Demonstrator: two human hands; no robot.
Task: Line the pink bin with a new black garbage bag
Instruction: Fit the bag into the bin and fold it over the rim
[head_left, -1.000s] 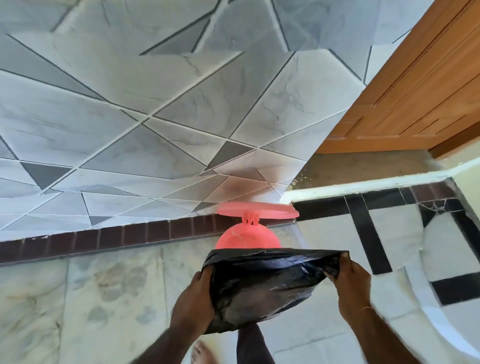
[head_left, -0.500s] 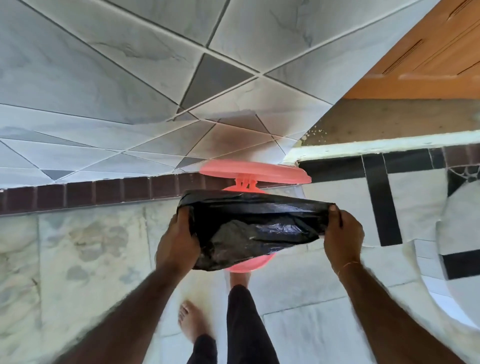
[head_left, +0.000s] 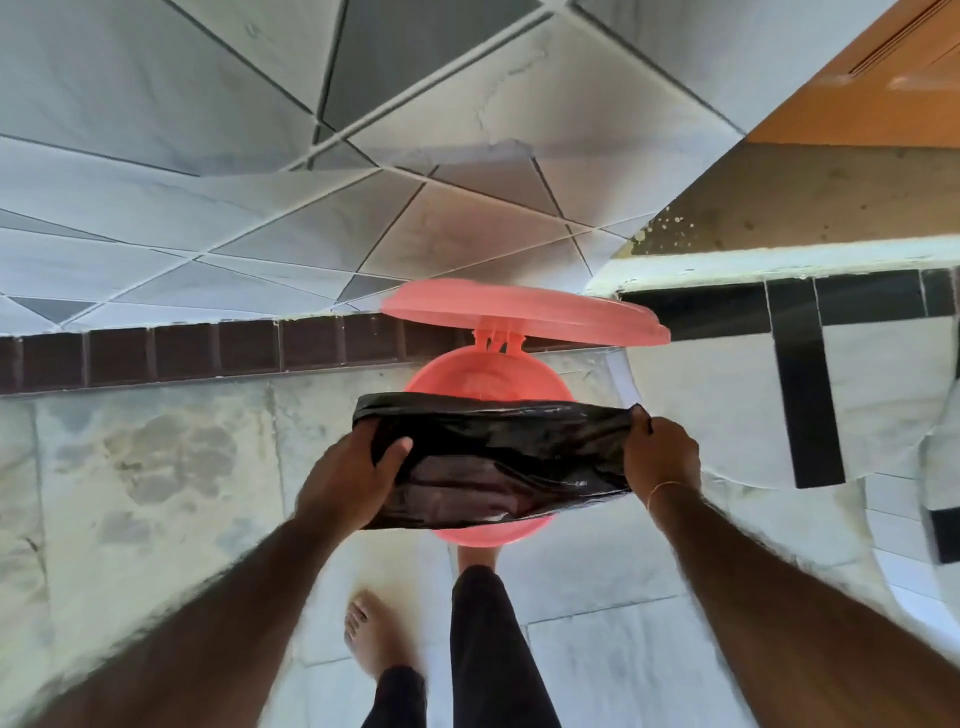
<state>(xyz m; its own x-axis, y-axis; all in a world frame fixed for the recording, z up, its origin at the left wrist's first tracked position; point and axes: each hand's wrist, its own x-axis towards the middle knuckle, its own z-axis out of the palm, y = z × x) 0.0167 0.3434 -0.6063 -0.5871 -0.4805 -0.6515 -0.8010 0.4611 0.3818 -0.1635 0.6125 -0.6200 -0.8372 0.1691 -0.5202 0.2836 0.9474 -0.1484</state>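
The pink bin (head_left: 483, 376) stands on the floor against the tiled wall, its round lid (head_left: 524, 312) swung up on the rear hinge. A black garbage bag (head_left: 498, 462) is stretched flat across the front half of the bin's mouth, hiding the near rim except a pink sliver (head_left: 493, 535) below it. My left hand (head_left: 345, 475) grips the bag's left end, thumb on top. My right hand (head_left: 662, 454) pinches the bag's right corner. The bag's mouth looks only slightly parted along its far edge.
A grey tiled wall (head_left: 260, 182) with a dark brick skirting (head_left: 182, 358) runs behind the bin. A raised step with black-and-white tiles (head_left: 779, 364) and a wooden door (head_left: 883, 78) lie to the right. My bare foot (head_left: 371, 639) and a dark trouser leg (head_left: 488, 644) stand just before the bin.
The view has tilted down and closed in on the bin. Both hands have brought the bag lower, now over the front of the open bin, and more of the bin's inside shows.
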